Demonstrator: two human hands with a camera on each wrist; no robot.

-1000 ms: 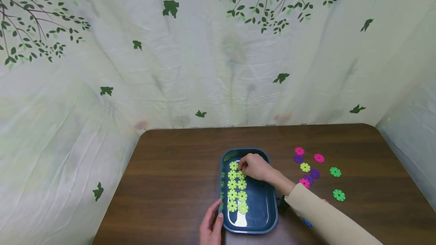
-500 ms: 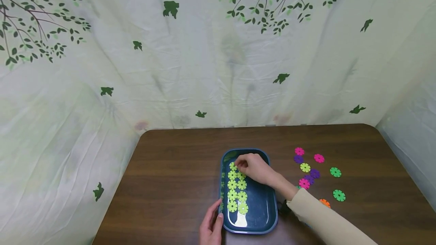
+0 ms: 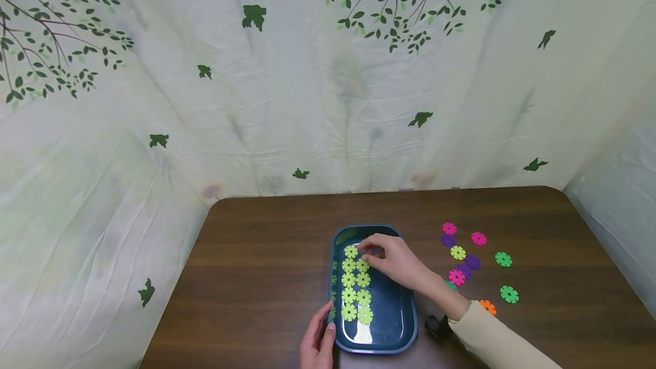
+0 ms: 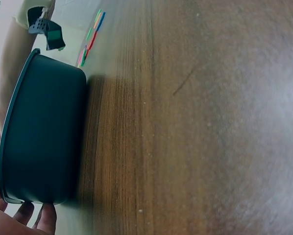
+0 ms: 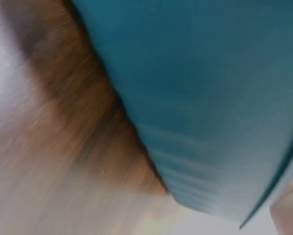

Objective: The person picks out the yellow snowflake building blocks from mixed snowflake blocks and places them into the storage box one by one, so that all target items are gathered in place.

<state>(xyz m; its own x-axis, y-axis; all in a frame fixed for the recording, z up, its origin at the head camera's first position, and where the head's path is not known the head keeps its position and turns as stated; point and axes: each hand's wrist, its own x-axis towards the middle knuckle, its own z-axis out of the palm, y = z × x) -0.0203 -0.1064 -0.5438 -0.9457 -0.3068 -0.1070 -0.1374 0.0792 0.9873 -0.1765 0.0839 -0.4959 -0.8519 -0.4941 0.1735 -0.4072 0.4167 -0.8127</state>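
In the head view a blue tray holds several yellow-green flower-shaped pieces in two columns along its left side. My right hand is over the tray's far part, thumb and index fingertips apart beside the top left flower piece. No piece shows between these fingertips; the hand partly covers the top of the right column. My left hand grips the tray's near left edge, its thumb at the corner. In the left wrist view the fingers press the tray's outer wall.
Loose flower pieces lie right of the tray: pink, purple, green, orange and one yellow. A black wrist device sits at my right sleeve. A white printed cloth hangs behind the table.
My right hand has shifted right and slightly nearer, from over the top left flower piece, and its thumb and index finger have parted. My left hand stays at the tray.
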